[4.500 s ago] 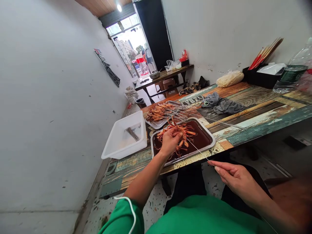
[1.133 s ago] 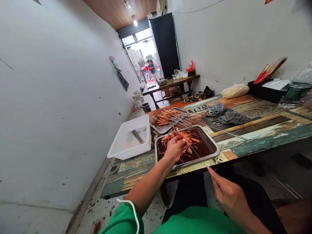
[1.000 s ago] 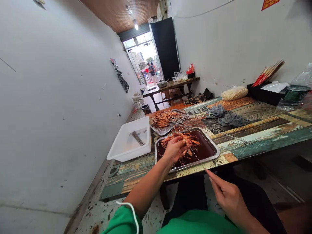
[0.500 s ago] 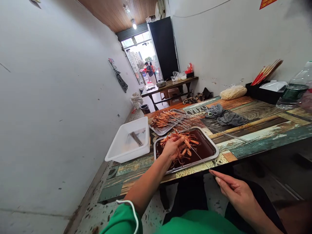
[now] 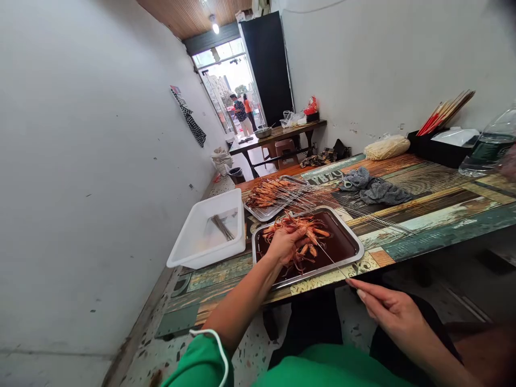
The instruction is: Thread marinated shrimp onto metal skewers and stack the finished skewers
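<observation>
At the near edge of the counter point(image 5: 423, 215), in the head view, the left hand point(image 5: 284, 244) is seen over the metal tray point(image 5: 355, 250) of dark sauce, its fingers curled shut on an orange shrimp point(image 5: 310, 236) from the heap lying there. The right hand point(image 5: 393, 317) is held off the counter's edge, well toward five o'clock from the tray, thumb and forefinger pinched on the near end of a thin metal skewer point(image 5: 330, 260). The skewer's long axis runs from five o'clock up toward eleven o'clock, and its far tip is met by the shrimp just beside the left fingers; the left hand is thus much the nearer of the two to the shrimp. Loaded skewers are stacked on a second tray point(image 5: 262, 212) at twelve o'clock, and a white tub point(image 5: 193, 252) sits at nine o'clock. Against the picture half a second earlier, little is changed: both grips are kept, and the right hand is shifted only slightly along the same line.
</observation>
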### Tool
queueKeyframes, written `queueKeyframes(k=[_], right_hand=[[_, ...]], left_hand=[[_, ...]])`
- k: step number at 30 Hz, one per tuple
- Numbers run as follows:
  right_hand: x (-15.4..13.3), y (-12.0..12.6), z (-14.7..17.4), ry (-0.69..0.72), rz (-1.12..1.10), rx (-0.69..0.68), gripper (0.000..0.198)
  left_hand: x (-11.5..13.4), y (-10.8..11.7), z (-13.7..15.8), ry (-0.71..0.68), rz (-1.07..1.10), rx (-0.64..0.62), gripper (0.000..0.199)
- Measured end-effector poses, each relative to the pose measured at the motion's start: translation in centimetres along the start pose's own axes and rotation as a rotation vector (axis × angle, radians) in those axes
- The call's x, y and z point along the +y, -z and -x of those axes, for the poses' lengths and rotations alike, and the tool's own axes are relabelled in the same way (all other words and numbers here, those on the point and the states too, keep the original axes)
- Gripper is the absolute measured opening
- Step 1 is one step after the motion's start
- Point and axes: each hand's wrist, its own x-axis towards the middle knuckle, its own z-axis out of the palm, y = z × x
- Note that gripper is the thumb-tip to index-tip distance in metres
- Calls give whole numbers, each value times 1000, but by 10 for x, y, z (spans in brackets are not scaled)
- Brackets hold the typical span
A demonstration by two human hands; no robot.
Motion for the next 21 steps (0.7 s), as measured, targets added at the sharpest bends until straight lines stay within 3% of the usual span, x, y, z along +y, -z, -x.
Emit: queueKeyframes(k=[5,16,21], right_hand=[[-3,6,-5,-138,-232,-121,57],[-4,17,4,-93,15,-111,57],[-11,18,5,-106,15,-131,55]], left_hand=[[0,1,-1,-1,-2,-18,15],[-3,-2,0,-37,-20,-61,23],[-5,1,1,-59,-79,-96,28]])
